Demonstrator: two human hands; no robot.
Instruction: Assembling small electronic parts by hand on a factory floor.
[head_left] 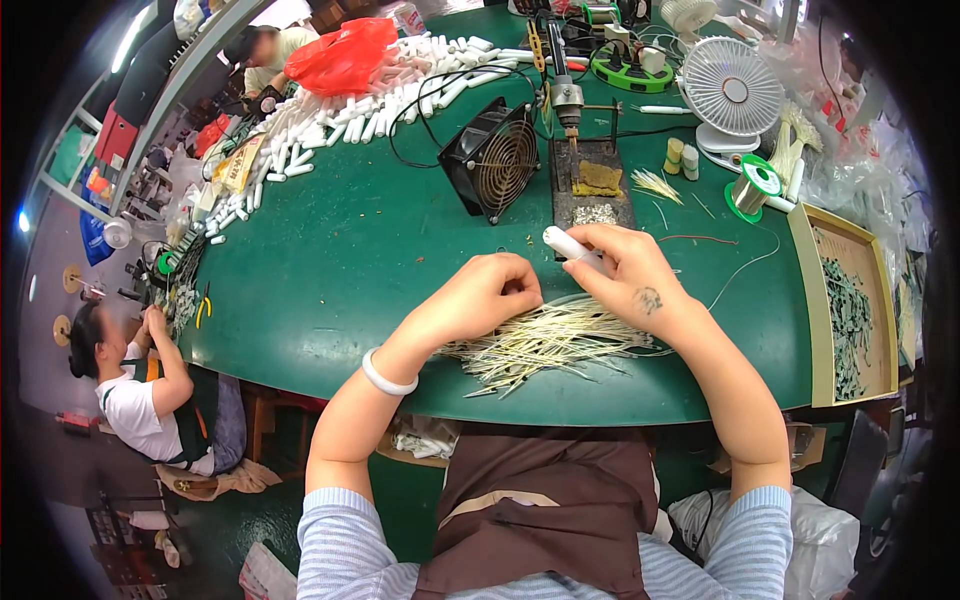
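Smooth white plastic tube [566,246] in right hand [632,275] above thin pale wires [545,342].

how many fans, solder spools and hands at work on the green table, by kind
black square metal-grille fan: 1
white round plastic desk fan: 1
green-rimmed solder wire spool: 1
left hand, over pale wire pile: 1
right hand, gripping white plastic tube: 1
total: 5

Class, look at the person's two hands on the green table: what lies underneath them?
Under the left hand and right hand lies a loose pile of thin pale wires on the green table. The wires directly beneath the palms are covered.
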